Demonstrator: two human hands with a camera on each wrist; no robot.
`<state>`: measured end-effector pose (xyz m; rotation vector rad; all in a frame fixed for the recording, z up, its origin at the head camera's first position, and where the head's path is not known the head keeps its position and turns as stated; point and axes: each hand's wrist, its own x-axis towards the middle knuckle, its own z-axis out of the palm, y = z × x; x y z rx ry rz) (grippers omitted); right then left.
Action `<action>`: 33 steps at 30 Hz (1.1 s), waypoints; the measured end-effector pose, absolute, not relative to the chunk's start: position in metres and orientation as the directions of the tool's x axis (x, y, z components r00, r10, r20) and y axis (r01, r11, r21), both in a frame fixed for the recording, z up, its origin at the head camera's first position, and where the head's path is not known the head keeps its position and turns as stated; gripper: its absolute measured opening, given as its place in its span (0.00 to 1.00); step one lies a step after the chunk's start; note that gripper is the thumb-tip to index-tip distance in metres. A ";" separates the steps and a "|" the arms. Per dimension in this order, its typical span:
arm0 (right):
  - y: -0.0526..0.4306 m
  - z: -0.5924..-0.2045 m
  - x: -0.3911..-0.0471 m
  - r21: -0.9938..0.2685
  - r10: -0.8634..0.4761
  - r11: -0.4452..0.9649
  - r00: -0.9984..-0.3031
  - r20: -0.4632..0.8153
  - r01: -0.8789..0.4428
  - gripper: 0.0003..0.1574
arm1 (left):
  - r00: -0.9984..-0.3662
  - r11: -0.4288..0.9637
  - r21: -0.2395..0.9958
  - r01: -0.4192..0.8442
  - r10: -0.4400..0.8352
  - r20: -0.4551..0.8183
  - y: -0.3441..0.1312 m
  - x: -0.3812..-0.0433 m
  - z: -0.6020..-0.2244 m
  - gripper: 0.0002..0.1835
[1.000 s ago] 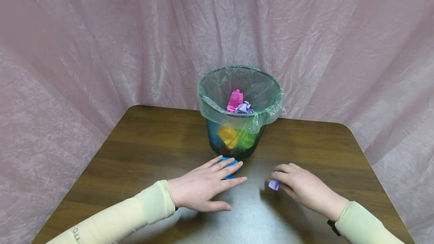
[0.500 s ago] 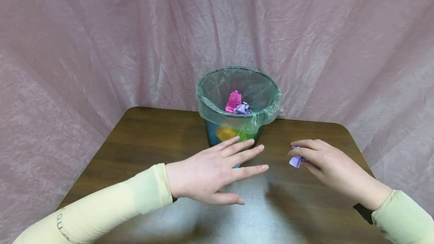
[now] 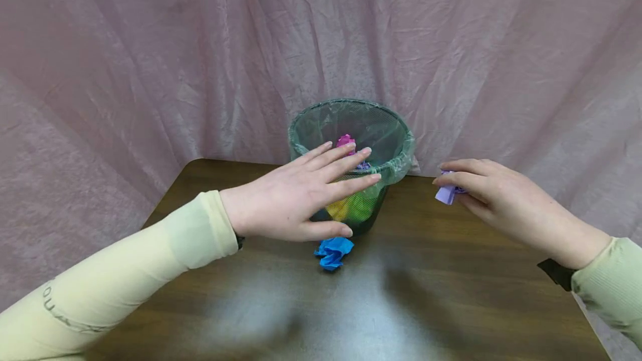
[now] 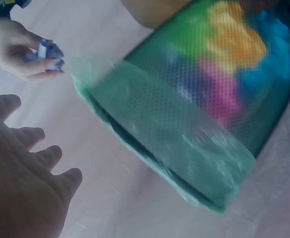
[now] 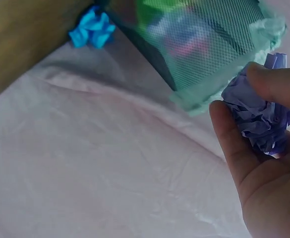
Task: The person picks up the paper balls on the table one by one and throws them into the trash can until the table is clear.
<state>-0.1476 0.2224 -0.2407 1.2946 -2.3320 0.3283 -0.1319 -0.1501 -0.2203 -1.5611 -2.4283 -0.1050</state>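
My right hand (image 3: 506, 199) grips a crumpled purple paper ball (image 5: 261, 111) between thumb and fingers, raised to the right of the mesh wastebasket (image 3: 373, 205). With fingers spread and straight, my left hand (image 3: 301, 194) is raised in front of the basket and overlaps its near rim in the head view; it holds nothing. A crumpled blue paper ball (image 3: 333, 252) lies on the table just in front of the basket, below the left hand. Through the mesh in the left wrist view, pink paper (image 4: 219, 89), orange paper (image 4: 234, 39) and green paper (image 4: 189, 32) show inside.
A translucent green bag (image 3: 401, 160) lines the basket and folds over its rim. The basket stands near the far edge of the brown wooden table (image 3: 451, 294). Behind the table hangs a pink curtain (image 3: 251, 60).
Both hands have risen and moved farther over the table; the right has also gone right with the purple paper ball. The left has left the blue paper ball, now uncovered on the table.
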 end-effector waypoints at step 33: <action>0.095 -0.183 -0.211 -0.041 -0.788 0.540 -0.522 0.326 -0.841 0.32 | -0.769 0.767 0.067 0.638 0.630 0.106 -0.226 -0.205 -0.205 0.45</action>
